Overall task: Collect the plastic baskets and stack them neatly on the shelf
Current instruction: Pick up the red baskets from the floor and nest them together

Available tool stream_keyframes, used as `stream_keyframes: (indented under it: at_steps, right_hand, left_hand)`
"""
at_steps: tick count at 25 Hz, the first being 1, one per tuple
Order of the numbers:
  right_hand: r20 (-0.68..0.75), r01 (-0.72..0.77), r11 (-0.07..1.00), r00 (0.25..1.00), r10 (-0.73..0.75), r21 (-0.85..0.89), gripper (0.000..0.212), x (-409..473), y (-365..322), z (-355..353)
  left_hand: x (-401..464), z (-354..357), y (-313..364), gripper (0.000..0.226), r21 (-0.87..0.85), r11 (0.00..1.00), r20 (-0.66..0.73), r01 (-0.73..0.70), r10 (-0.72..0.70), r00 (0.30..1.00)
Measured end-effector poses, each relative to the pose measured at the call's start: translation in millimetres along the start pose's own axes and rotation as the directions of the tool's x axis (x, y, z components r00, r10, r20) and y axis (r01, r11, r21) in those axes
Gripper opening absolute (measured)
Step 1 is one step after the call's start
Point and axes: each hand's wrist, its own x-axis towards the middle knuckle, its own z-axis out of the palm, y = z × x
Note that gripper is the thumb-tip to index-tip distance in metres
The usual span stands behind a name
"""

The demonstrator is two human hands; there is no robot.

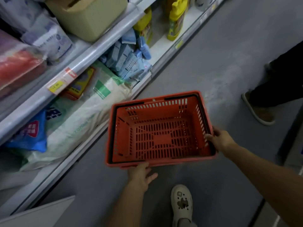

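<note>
An empty red plastic basket (160, 128) with slotted walls and black handles folded down hangs above the grey aisle floor, held level in front of me. My right hand (218, 140) grips its right rim, thumb inside the wall. My left hand (141, 176) supports the near rim from below, fingers curled under the edge. The store shelf (49, 92) runs along the left, packed with goods.
The lower shelf holds big white and green sacks (85, 115), blue packets (127, 59) and yellow bottles (176, 20). Another person's leg and shoe (259, 108) stand at the right. My own white clog (181, 203) is on the floor below the basket.
</note>
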Motion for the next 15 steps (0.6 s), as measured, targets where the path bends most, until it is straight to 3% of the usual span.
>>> stream_keyframes:
  at_steps: [2,5,7,9,12,15]
  right_hand:
    - [0.008,0.02,0.991,1.0,-0.019,-0.133,0.059,11,25,6]
    - [0.027,-0.028,0.989,0.999,0.032,-0.145,0.077,17,49,11]
    - [0.023,-0.074,0.991,0.997,0.077,-0.11,0.079,26,63,16]
    - [0.024,-0.121,0.989,0.992,0.124,-0.08,0.079,39,78,23]
    - [0.054,-0.146,0.988,0.987,0.149,-0.05,0.062,52,98,39]
    - [0.012,-0.124,0.992,0.992,0.125,-0.032,0.039,49,118,54]
  left_hand:
    - [5,1,-15,0.054,0.153,0.988,-0.042,-0.01,0.016,0.999]
    - [27,2,-39,0.057,0.327,0.924,-0.055,-0.199,0.229,0.972]
    - [38,5,-47,0.047,0.304,0.929,-0.091,-0.209,0.247,0.965]
    - [52,11,-56,0.05,0.183,0.979,-0.153,-0.089,0.118,0.981]
    - [74,14,-75,0.075,0.095,0.994,-0.111,0.062,-0.051,0.993]
    - [92,14,-85,0.064,0.128,0.991,-0.042,-0.022,0.028,0.999]
